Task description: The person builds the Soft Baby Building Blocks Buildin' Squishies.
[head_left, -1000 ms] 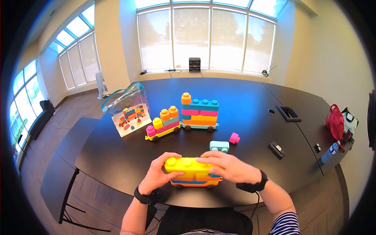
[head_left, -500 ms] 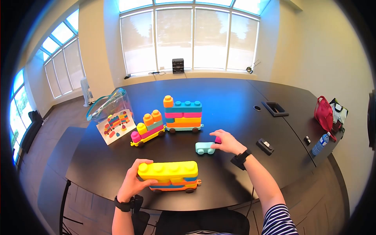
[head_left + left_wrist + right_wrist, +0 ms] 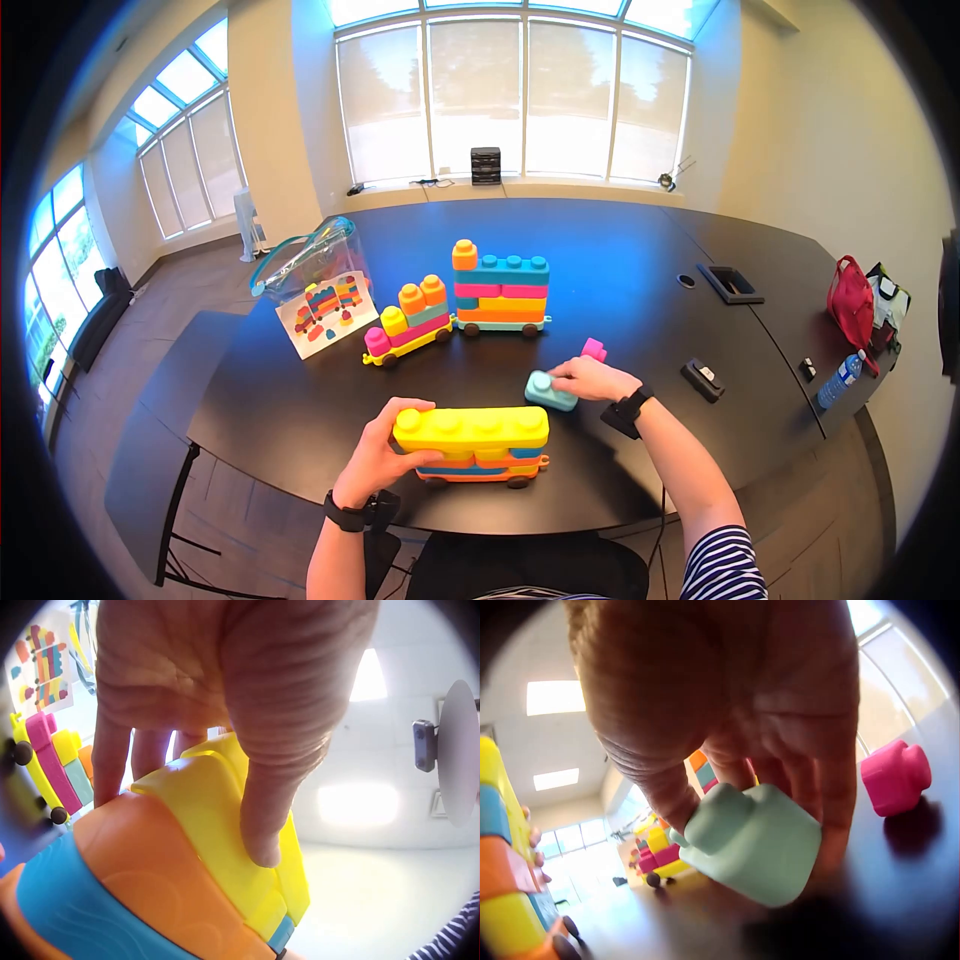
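My left hand [image 3: 372, 462] grips the left end of a wheeled block wagon [image 3: 480, 462] at the table's near edge. Its thumb presses the side of the long yellow top block [image 3: 217, 825], with the fingers over the far side. Ahead and to the right, my right hand [image 3: 600, 382] pinches a mint-green building block [image 3: 757, 847] between thumb and fingers, low over the table. The block's studs show, and part of it is hidden behind the fingers. Just beyond that hand lies a small pink block [image 3: 594, 349].
Two more coupled block wagons stand farther back, a low yellow-based one [image 3: 410, 330] and a tall one [image 3: 502, 298]. Left of them are a picture card [image 3: 325, 312] and a clear bag [image 3: 318, 265]. At right are a black device [image 3: 703, 380] and a water bottle [image 3: 842, 380].
My right hand has left the yellow-topped wagon, reached forward and taken hold of the mint-green block, which is now turned and nearer. The left hand keeps its hold on the wagon.
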Action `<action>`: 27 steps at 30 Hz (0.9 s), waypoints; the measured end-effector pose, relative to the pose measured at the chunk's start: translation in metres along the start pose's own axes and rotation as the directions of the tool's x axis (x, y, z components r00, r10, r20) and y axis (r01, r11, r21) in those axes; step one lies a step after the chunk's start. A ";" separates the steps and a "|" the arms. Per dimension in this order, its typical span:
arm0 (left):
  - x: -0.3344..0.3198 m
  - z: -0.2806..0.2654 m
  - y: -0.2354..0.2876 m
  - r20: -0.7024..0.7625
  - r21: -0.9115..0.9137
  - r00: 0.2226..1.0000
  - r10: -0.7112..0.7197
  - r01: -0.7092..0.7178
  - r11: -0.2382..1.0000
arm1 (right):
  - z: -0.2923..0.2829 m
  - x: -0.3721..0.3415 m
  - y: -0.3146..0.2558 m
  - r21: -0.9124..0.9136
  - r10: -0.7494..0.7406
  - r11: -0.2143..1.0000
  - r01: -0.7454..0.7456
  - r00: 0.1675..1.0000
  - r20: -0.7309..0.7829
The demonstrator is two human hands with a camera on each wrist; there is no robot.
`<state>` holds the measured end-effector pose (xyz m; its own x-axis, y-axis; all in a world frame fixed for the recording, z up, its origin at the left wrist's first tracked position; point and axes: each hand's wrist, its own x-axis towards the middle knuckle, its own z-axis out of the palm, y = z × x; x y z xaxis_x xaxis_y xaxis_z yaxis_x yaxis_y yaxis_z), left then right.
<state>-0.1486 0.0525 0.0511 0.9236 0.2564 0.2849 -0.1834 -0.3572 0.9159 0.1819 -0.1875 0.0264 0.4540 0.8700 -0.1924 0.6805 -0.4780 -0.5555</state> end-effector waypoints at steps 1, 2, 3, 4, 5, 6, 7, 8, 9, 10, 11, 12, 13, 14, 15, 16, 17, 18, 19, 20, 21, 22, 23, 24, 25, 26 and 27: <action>0.001 0.001 0.001 0.003 0.004 1.000 0.005 -0.005 1.000 | 0.006 0.001 0.007 -0.119 -0.036 0.992 0.030 0.998 -0.047; 0.001 0.002 0.001 0.006 0.006 1.000 0.010 -0.010 1.000 | 0.014 0.004 0.016 -0.169 -0.084 0.983 0.066 0.991 -0.100; 0.002 0.004 0.001 0.010 0.026 0.999 0.040 -0.040 0.999 | 0.021 0.007 0.026 -0.223 -0.136 0.970 0.100 0.979 -0.150; 0.004 0.005 0.000 0.012 0.046 0.997 0.070 -0.071 0.996 | 0.021 0.000 0.019 -0.214 -0.147 0.972 0.100 0.965 -0.217; 0.004 0.006 -0.001 0.013 0.068 0.995 0.098 -0.099 0.993 | 0.020 -0.013 0.004 -0.203 -0.158 0.974 0.103 0.946 -0.281; 0.005 0.007 0.001 0.017 0.070 0.995 0.102 -0.103 0.992 | 0.022 -0.019 -0.007 -0.190 -0.169 0.976 0.109 0.924 -0.343; 0.006 0.008 0.002 0.021 0.073 0.994 0.104 -0.106 0.992 | 0.027 -0.020 -0.005 -0.212 -0.203 0.967 0.141 0.929 -0.308; 0.005 0.010 0.002 0.024 0.078 0.994 0.105 -0.107 0.991 | 0.032 -0.022 -0.001 -0.232 -0.236 0.957 0.175 0.932 -0.273; 0.005 0.011 0.002 0.028 0.083 0.994 0.106 -0.108 0.991 | 0.035 -0.023 0.003 -0.249 -0.267 0.946 0.207 0.934 -0.239; 0.005 0.011 0.001 0.033 0.090 0.994 0.108 -0.110 0.990 | 0.032 -0.025 0.000 -0.255 -0.246 0.948 0.189 0.945 -0.214; 0.007 0.012 0.002 0.035 0.096 0.993 0.114 -0.117 0.988 | 0.027 -0.026 -0.003 -0.236 -0.292 0.946 0.223 0.901 -0.320; 0.008 0.013 0.002 0.037 0.103 0.992 0.121 -0.125 0.987 | 0.020 -0.028 -0.005 -0.223 -0.331 0.940 0.258 0.844 -0.421; 0.008 0.014 0.005 0.036 0.109 0.991 0.128 -0.131 0.985 | 0.010 -0.032 -0.012 -0.214 -0.362 0.932 0.293 0.777 -0.515; 0.008 0.016 0.006 0.035 0.114 0.991 0.132 -0.135 0.984 | -0.005 -0.046 -0.042 0.024 -0.265 0.936 0.350 0.749 -0.607; 0.009 0.018 0.006 0.038 0.116 0.991 0.131 -0.135 0.984 | -0.020 -0.063 -0.072 0.118 -0.199 0.936 0.331 0.776 -0.599; 0.010 0.019 0.006 0.044 0.119 0.991 0.130 -0.134 0.984 | -0.029 -0.077 -0.095 0.109 -0.240 0.924 0.366 0.778 -0.580; 0.010 0.021 0.006 0.047 0.119 0.990 0.131 -0.136 0.984 | -0.033 -0.086 -0.113 0.101 -0.280 0.911 0.401 0.777 -0.563; 0.011 0.022 0.005 0.050 0.119 0.990 0.133 -0.138 0.983 | -0.030 -0.090 -0.124 0.009 -0.396 0.883 0.469 0.757 -0.520; 0.012 0.024 0.004 0.049 0.115 0.989 0.138 -0.142 0.983 | -0.026 -0.094 -0.134 -0.080 -0.505 0.842 0.534 0.727 -0.465; 0.013 0.027 0.003 0.049 0.111 0.989 0.143 -0.148 0.983 | -0.020 -0.099 -0.146 -0.101 -0.516 0.845 0.525 0.753 -0.409; 0.014 0.029 0.004 0.048 0.113 0.989 0.143 -0.148 0.983 | -0.011 -0.094 -0.146 -0.192 -0.603 0.790 0.582 0.683 -0.411; 0.014 0.030 0.006 0.047 0.116 0.989 0.143 -0.147 0.982 | -0.007 -0.094 -0.151 -0.239 -0.600 0.797 0.555 0.685 -0.413; 0.014 0.031 0.008 0.044 0.120 0.989 0.142 -0.146 0.982 | -0.005 -0.096 -0.154 -0.284 -0.598 0.801 0.527 0.685 -0.415; 0.014 0.031 0.007 0.048 0.119 0.989 0.140 -0.145 0.982 | -0.004 -0.097 -0.155 -0.285 -0.597 0.802 0.525 0.686 -0.417; 0.014 0.031 0.007 0.049 0.119 0.989 0.138 -0.143 0.983 | -0.004 -0.098 -0.156 -0.286 -0.596 0.802 0.524 0.685 -0.418; 0.014 0.030 0.006 0.051 0.119 0.989 0.135 -0.140 0.983 | -0.004 -0.098 -0.157 -0.286 -0.596 0.803 0.523 0.685 -0.420; 0.014 0.030 0.007 0.050 0.129 0.989 0.139 -0.145 0.981 | -0.003 -0.098 -0.158 -0.287 -0.604 0.796 0.532 0.681 -0.414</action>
<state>-0.1272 0.0264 0.0531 0.9047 0.1590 0.3953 -0.2701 -0.5033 0.8208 0.0316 -0.1976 0.1360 0.1362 0.8309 0.5395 0.9486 0.0478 -0.3130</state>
